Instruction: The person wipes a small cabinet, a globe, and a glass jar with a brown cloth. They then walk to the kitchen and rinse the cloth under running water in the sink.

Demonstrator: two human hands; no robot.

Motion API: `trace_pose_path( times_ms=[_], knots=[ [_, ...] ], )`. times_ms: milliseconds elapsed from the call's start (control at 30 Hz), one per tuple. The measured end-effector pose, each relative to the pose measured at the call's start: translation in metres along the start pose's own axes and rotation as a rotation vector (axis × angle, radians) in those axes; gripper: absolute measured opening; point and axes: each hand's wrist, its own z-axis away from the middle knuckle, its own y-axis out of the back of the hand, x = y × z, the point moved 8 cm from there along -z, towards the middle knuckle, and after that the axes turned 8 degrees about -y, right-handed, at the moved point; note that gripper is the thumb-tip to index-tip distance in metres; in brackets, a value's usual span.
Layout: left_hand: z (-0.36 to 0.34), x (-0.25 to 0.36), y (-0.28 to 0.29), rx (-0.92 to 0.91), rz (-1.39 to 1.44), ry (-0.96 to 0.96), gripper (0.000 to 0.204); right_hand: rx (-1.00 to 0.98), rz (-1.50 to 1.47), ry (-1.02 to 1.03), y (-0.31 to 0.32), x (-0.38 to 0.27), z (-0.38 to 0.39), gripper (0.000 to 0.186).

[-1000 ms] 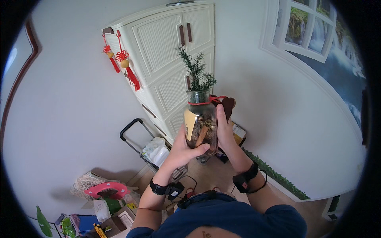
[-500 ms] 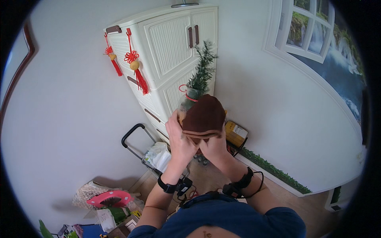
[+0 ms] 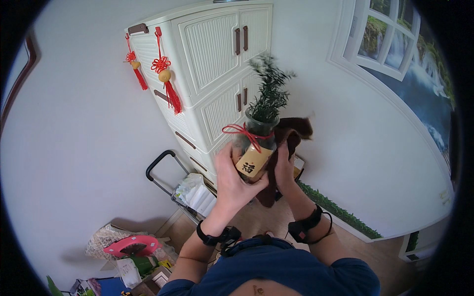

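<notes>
A clear glass vase (image 3: 239,147) with a tan label and a red cord bow round its neck is held up in front of me, tilted a little to the right. Green leafy sprigs (image 3: 270,91) stick out of its mouth. My left hand (image 3: 231,180) wraps round the lower left of the vase, thumb across its base. A dark brown cloth (image 3: 292,134) is gripped in my right hand (image 3: 284,170), bunched against the vase's right side. Part of the cloth hangs below the vase, and some right fingers are hidden behind it.
A tall cream cabinet (image 3: 210,54) with brown handles stands ahead, red tassel ornaments (image 3: 165,75) on its side. A folding cart (image 3: 170,182) carrying white bags is below left. A pink round object (image 3: 131,245) lies among clutter at the lower left. A box (image 3: 298,165) sits behind my right hand.
The cloth has moved from the vase's front to its right side, uncovering the label. The vase has shifted right and lower, and my hands have parted slightly.
</notes>
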Motion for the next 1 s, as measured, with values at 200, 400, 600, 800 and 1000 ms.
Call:
trace_pose_path(
  times_ms=[200, 400, 600, 800, 1000],
  knots=[
    [0.012, -0.012, -0.025, -0.346, 0.63, 0.246, 0.085, -0.22, 0.093, -0.413, 0.002, -0.015, -0.017, 0.049],
    [0.03, -0.019, -0.056, -0.486, 1.221, 0.472, 0.095, -0.471, -0.164, -0.522, -0.017, -0.021, -0.019, 0.054],
    [0.024, -0.035, -0.065, -0.43, 1.014, 0.503, 0.088, -0.114, -0.191, -0.462, 0.004, 0.006, -0.025, 0.05],
    [0.0, -0.029, -0.049, -0.207, 0.594, 0.303, 0.082, -0.044, -0.312, -0.205, 0.008, -0.018, -0.007, 0.042],
    [-0.031, -0.054, -0.038, 0.209, 0.545, 0.369, 0.054, -0.306, 0.21, 0.291, -0.026, -0.037, 0.045, 0.042]
  ],
)
